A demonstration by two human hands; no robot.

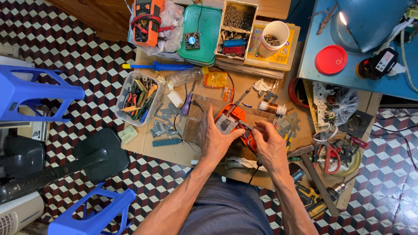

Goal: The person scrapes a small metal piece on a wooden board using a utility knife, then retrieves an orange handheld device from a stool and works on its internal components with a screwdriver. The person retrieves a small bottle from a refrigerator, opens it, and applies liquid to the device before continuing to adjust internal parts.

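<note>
My left hand (216, 140) grips an orange plastic device body (235, 116) with its inside exposed, steadying it on a brown cardboard-covered work board (143, 150). My right hand (269, 146) pinches a small part at the device's right edge, fingers closed on it; a dark cable runs down from under this hand. A copper wire coil (272, 107) lies just beyond the device. Tweezers (240, 97) rest against its far side.
A clear tub of hand tools (139, 98) stands left, grey metal pieces (164, 124) beside it. An orange multimeter (147, 17), green lid with small fan (201, 32), parts box (237, 26) and white cup (274, 37) sit at the back. Scissors (330, 154) and a drill (324, 196) lie right. Blue stools (30, 91) stand left.
</note>
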